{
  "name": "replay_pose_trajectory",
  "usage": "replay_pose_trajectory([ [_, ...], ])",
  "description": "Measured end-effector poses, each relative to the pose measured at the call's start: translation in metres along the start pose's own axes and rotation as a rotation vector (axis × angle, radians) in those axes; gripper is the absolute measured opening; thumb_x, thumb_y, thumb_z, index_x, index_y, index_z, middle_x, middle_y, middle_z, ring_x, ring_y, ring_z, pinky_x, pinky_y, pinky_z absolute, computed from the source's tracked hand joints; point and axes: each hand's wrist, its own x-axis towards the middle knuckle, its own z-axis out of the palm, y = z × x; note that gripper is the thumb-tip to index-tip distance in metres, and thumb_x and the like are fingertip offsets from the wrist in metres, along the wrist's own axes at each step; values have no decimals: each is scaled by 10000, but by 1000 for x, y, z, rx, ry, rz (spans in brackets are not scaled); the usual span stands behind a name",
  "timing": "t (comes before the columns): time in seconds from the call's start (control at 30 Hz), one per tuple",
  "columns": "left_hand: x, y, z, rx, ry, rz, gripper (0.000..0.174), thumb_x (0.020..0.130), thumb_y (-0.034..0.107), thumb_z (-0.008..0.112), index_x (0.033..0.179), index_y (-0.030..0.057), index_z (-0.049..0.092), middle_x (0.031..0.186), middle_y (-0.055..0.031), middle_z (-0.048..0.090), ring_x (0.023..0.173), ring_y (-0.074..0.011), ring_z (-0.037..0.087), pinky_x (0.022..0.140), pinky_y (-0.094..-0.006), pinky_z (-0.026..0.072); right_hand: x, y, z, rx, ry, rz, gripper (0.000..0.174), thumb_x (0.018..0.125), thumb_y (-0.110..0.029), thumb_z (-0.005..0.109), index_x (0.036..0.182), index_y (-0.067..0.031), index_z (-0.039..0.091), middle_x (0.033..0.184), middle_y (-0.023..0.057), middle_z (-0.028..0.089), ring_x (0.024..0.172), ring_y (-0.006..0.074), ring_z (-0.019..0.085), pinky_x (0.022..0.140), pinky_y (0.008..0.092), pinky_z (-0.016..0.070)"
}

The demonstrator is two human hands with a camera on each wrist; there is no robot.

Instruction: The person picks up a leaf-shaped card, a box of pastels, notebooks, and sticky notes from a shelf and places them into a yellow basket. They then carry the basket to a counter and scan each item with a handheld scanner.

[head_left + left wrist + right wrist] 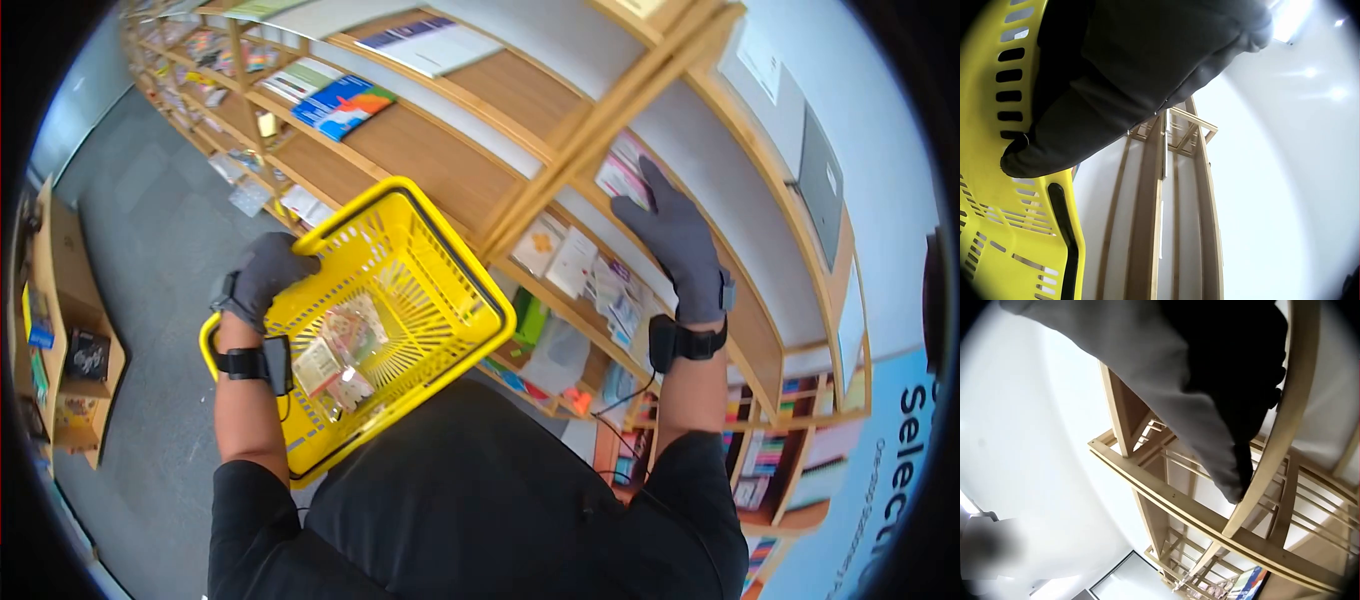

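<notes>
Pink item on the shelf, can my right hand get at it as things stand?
Probably yes: the right hand is right at the pink item, perhaps touching it, and nothing visible blocks the way.

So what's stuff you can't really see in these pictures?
- Part of the pink packet, head view: the right hand covers it, so I can't tell whether the fingers touch it.
- Words on the packets in the yellow basket, head view: too small and blurry.
- The rest of the blue sign, head view: cut off by the dark edge.
</notes>
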Motion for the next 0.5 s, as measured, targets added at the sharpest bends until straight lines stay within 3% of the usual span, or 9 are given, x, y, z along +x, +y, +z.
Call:
replay_pose_trajectory([
  [0.17,-16,10,-12,-12,-4,-85,510,826,426,799,1135,21,821,999,-204,812,902,-327,802,822,-446,603,32,7,10,170,-73,-88,850,921,-464,760,1598,-16,509,1481,250,656,1374,317,640,1155,349,461],
  [0.3,-17,-18,-7,-19,3,-115,493,831,411,803,1128,18,822,991,-201,815,890,-319,804,818,-437,605,47,15,-2,64,-95,-89,876,896,-481,768,1601,-31,509,1427,257,684,1305,316,676,1115,350,489],
  [0.37,-21,-24,4,-24,2,-78,483,834,401,804,1124,15,822,985,-200,816,882,-316,805,812,-432,606,47,4,-22,67,-234,-65,875,890,-474,769,1602,-36,510,1365,257,708,1226,306,703,1075,356,511],
  [0.43,-34,-19,1,-218,53,-81,404,858,295,780,1052,-59,802,832,-132,788,701,-204,752,673,-372,570,61,22,-28,73,-295,-32,875,886,-470,769,1602,-39,510,1334,258,721,1186,302,716,1054,359,523],
  [0.5,-39,-14,1,-219,50,-82,400,859,292,781,1042,-63,800,825,-132,783,692,-200,747,666,-369,566,79,59,-10,59,-183,-106,877,883,-480,767,1601,-47,513,1289,257,728,1139,293,719,1026,359,530],
])
